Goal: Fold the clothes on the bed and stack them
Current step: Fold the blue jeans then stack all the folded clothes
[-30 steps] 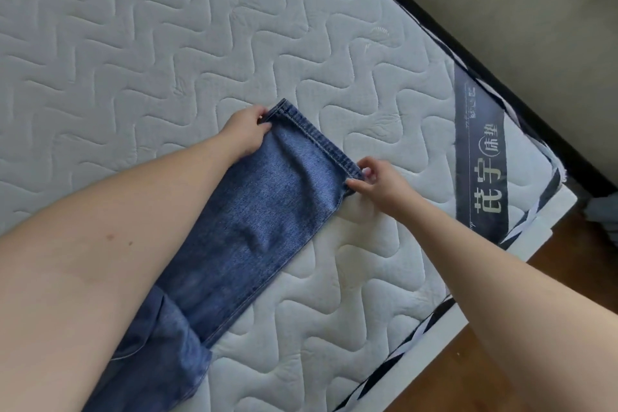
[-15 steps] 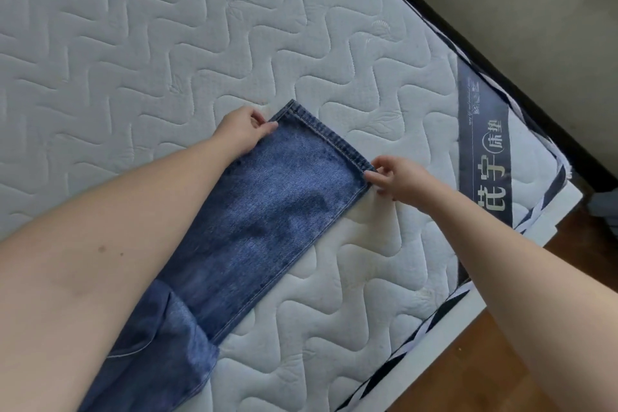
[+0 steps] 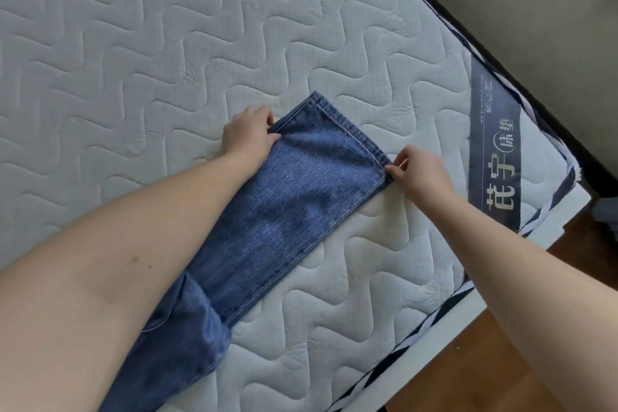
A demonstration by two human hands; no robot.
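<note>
Jeans (image 3: 284,211) of mid-blue denim lie flat on the mattress (image 3: 133,43), their legs stacked one on the other into a long, narrow strip that runs slantwise from the person's body out to the hem. The cloth is a coarse twill, paler and worn-looking along the middle of the leg, darker in patches, with a double row of stitching along the straight hem and a raised seam down the side edge. Nearer the body the strip widens into the seat, where a curved pocket seam shows beside the left forearm. At the hem's far corner side the left hand (image 3: 249,135) pinches the denim edge, thumb on top and fingers curled beneath, raising small creases in the cloth. At the hem's other corner the right hand (image 3: 416,170) nips the fabric between thumb and fingertips, the remaining fingers bent. The mattress beneath the jeans is off-white quilted fabric, stitched in a soft zigzag wave pattern, puffy between the seams. Beyond the hem, a grey label band (image 3: 495,144) with pale characters crosses the mattress edge.
</note>
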